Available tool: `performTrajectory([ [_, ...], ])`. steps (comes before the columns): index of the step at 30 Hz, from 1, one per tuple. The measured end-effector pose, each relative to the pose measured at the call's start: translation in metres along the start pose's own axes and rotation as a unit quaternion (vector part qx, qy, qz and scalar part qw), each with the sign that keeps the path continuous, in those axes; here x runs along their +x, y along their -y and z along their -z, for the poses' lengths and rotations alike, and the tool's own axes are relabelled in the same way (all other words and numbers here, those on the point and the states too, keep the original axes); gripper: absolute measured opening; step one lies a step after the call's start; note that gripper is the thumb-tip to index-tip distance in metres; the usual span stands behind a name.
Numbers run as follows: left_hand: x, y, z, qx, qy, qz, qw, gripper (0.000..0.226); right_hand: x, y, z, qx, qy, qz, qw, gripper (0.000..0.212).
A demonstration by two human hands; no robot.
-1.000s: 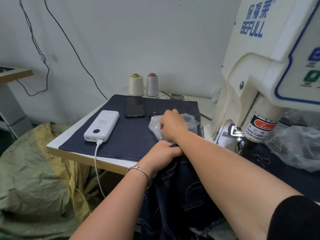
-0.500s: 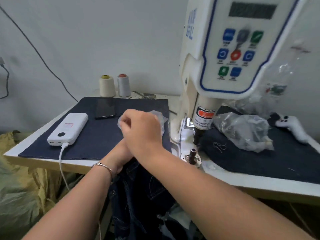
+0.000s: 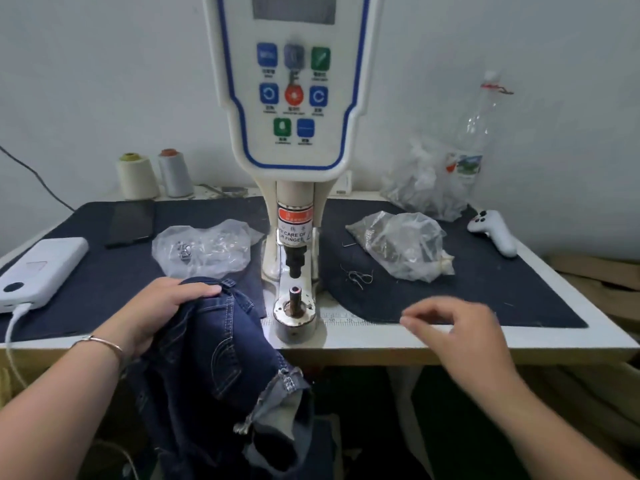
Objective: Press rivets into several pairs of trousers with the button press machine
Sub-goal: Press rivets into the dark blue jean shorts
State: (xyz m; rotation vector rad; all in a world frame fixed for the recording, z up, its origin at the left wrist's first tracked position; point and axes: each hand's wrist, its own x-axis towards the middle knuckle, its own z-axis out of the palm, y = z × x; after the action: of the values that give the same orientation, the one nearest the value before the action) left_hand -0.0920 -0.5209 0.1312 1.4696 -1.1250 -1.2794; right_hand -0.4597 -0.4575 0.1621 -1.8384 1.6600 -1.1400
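Your left hand (image 3: 157, 308) is clamped on the trousers (image 3: 221, 355); slide the waistband flat over the lower die (image 3: 295, 295). Your right hand (image 3: 457, 327) hovers with fingertips pinched; whether it holds a rivet, I cannot tell.

Left hand (image 3: 157, 308) gripping dark jeans (image 3: 214, 358) beside the press machine (image 3: 294, 209), right hand (image 3: 457, 327) blurred, pinched.

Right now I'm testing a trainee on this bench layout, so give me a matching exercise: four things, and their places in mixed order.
Things:
1. power bank
2. jeans
3. thread cones
4. white controller

Places:
A. back of the table, left of the press
B. far right on the dark mat
C. under the left hand, over the table's front edge
D. far left, cable plugged in

Pairs: 1-D, 2-C, 3-A, 4-B
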Motion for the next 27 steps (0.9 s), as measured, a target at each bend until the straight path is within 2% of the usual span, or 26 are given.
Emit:
performTrajectory([
  [3,-0.001,0.0,-0.001,0.01,-0.008,0.005,1.0,0.027,0.041,-0.021,0.013,-0.008,0.054,-0.092,0.994,0.014],
  [5,-0.001,0.0,-0.001,0.01,-0.013,0.01,1.0,0.029,0.061,-0.028,0.013,-0.034,0.092,-0.108,0.989,0.014],
  [12,-0.002,-0.002,-0.001,0.017,-0.02,0.009,1.0,0.026,0.095,-0.024,-0.004,-0.245,0.221,0.018,0.944,0.02],
  [16,-0.002,-0.002,-0.002,0.015,-0.014,0.005,1.0,0.025,0.097,-0.024,-0.015,-0.284,0.262,0.076,0.919,0.027],
  [19,-0.002,-0.001,-0.001,0.013,-0.012,0.004,1.0,0.025,0.096,-0.033,-0.018,-0.228,0.256,0.053,0.938,0.022],
  [23,-0.001,0.0,0.0,0.017,-0.013,0.009,1.0,0.026,0.081,-0.053,-0.018,-0.022,0.18,-0.002,0.983,0.027],
  [27,-0.002,0.0,0.0,0.016,-0.018,0.009,1.0,0.023,0.073,-0.063,-0.021,0.02,0.128,0.02,0.991,0.038],
])
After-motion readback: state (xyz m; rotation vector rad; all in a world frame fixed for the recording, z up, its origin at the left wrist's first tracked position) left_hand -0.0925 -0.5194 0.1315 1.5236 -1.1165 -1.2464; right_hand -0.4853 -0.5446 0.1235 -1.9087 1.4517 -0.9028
